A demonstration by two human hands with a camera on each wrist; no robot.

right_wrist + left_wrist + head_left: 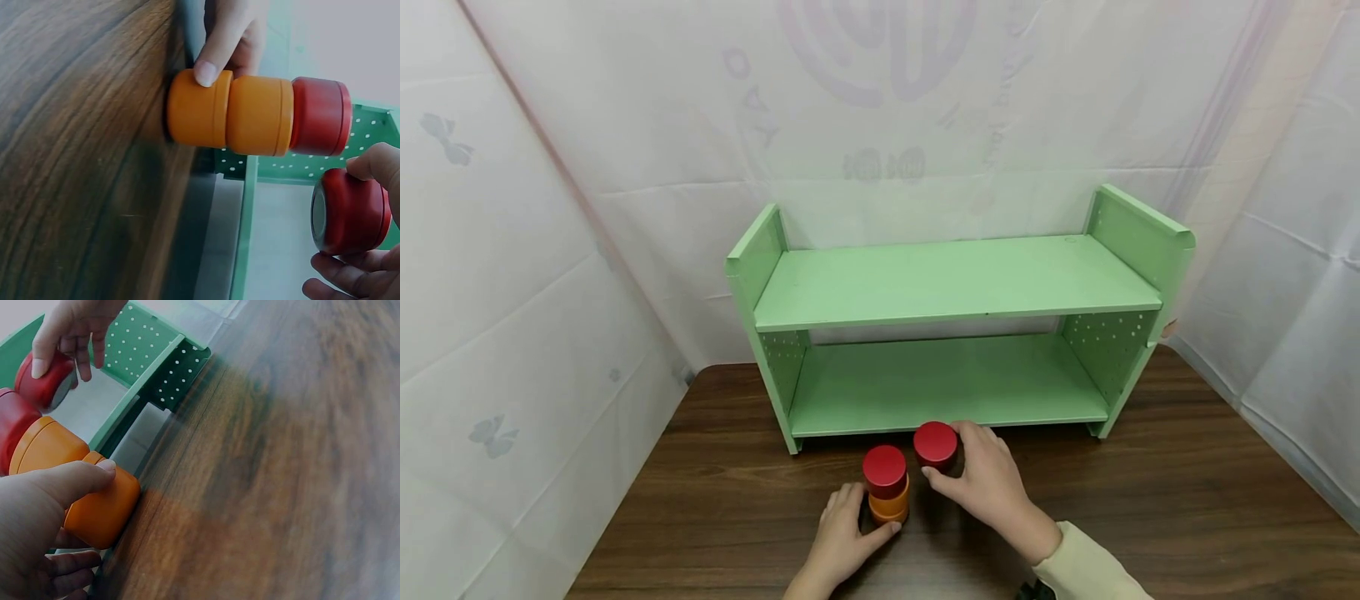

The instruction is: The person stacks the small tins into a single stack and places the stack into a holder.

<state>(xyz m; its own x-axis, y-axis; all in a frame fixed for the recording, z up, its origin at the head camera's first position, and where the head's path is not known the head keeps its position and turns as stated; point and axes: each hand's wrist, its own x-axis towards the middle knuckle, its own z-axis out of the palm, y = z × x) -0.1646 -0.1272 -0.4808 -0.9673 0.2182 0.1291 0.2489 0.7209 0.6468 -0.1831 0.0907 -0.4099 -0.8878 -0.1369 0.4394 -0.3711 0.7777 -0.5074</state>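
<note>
A stack of small round tins stands on the table in front of the shelf. At its base is an orange tin point(197, 115), above it a second orange tin point(257, 115), and on top a red tin point(884, 468). My left hand point(838, 537) holds the lowest orange tin from the left, its thumb point(94, 478) on the tin's side. In my right hand point(992, 479) is another red tin point(350, 212), gripped between thumb and fingers. That tin is off the table, to the right of the stack and apart from it, its metallic underside showing in the right wrist view.
Behind the tins stands a green two-tier shelf point(955, 279) with perforated side panels. The dark wooden table point(715, 500) extends to both sides. White sheeting point(647, 108) hangs behind and at the sides.
</note>
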